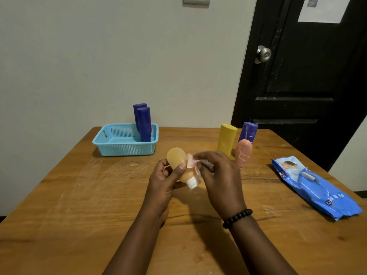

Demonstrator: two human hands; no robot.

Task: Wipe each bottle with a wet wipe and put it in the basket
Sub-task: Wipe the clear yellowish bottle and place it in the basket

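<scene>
The person's two forearms reach in from the near edge of the wooden table, the right one wearing a dark beaded bracelet at the wrist. The left hand grips an orange bottle, fingers curled round its body and the thumb pressed on its side; the bottle is held above the table, tilted, with its white cap pointing down toward the camera and its rounded end up and to the left. The right hand pinches a crumpled wet wipe between its fingertips and holds it against the side of the orange bottle, near the left thumb. Just behind the right hand stand three more bottles close together: a pink bottle nearest, a yellow bottle to its left and a purple bottle behind it, all leaning slightly. Far left, near the back edge of the table, sits a light blue basket with two purple bottles standing upright in its right end. On the right side of the table lies a blue pack of wipes, flat and well apart from the hands. Beyond the table are a pale wall and a black door with a round metal knob.
</scene>
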